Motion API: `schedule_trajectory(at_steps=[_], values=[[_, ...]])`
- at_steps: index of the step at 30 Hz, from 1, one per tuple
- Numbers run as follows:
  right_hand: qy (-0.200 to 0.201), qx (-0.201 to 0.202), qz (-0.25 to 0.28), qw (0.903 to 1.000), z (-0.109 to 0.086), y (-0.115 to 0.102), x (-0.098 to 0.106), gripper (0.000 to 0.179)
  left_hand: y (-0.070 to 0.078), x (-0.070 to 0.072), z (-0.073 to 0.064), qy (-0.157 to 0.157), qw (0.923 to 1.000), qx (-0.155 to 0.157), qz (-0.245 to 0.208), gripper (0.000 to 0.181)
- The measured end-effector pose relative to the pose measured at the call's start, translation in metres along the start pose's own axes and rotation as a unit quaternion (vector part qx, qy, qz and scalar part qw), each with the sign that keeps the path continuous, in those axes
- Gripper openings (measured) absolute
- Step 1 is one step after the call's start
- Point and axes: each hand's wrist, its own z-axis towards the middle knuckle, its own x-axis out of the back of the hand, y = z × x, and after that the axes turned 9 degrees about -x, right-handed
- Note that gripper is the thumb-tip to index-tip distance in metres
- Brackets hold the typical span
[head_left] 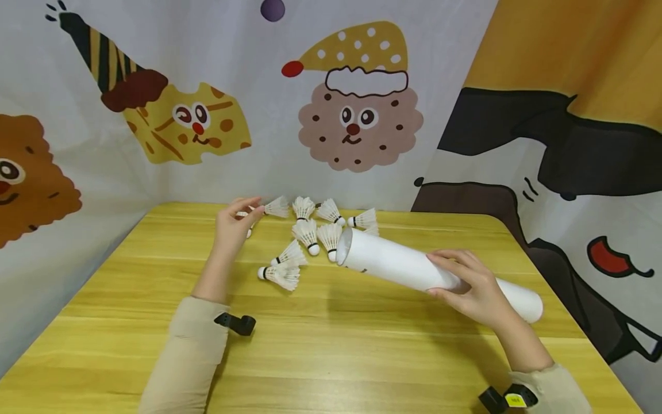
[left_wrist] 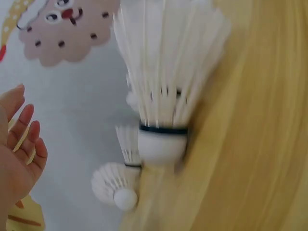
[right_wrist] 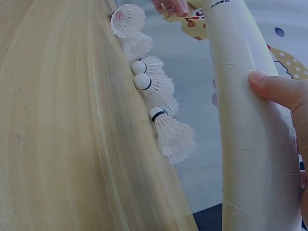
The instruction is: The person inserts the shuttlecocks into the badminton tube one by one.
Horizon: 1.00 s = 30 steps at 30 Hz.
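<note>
- Honestly, the tube [head_left: 393,261] the right hand [head_left: 473,284] grips could scatter shuttlecocks [head_left: 305,234] between the hands if swung
- The loose, seemingly empty left hand [head_left: 233,225] could bend feathers [head_left: 278,207] by pinching

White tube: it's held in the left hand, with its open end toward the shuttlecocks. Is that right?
No, the hand is wrong: the head view shows the white tube held in the right hand, with its open end toward the shuttlecocks.
</note>
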Motion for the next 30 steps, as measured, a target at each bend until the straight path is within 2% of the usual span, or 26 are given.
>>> schedule_trajectory(at_steps=[2, 6, 10, 22, 25, 30], values=[[0.002, 0.004, 0.004, 1.0, 0.004, -0.009, 0.001, 0.056, -0.008, 0.005, 0.002, -0.007, 0.9998, 0.012, 0.013, 0.025], [0.004, 0.009, 0.005, 0.9999, 0.011, -0.028, 0.003, 0.052, -0.04, 0.015, 0.009, -0.024, 0.9987, 0.032, 0.032, 0.029], [0.002, 0.011, -0.002, 0.9999, 0.014, -0.035, 0.003, 0.05, -0.066, 0.021, 0.016, -0.044, 0.996, 0.051, 0.057, 0.034], [-0.001, 0.011, -0.004, 0.9999, 0.015, -0.035, 0.004, 0.051, -0.091, 0.034, 0.029, -0.104, 0.9781, 0.125, 0.129, 0.044], [0.0, 0.01, -0.006, 0.9999, 0.014, -0.035, 0.004, 0.052, -0.098, 0.036, 0.029, -0.108, 0.9752, 0.135, 0.139, 0.045], [0.0, 0.01, -0.007, 0.9999, 0.014, -0.034, 0.004, 0.052, -0.106, 0.038, 0.03, -0.121, 0.9716, 0.131, 0.156, 0.046]])
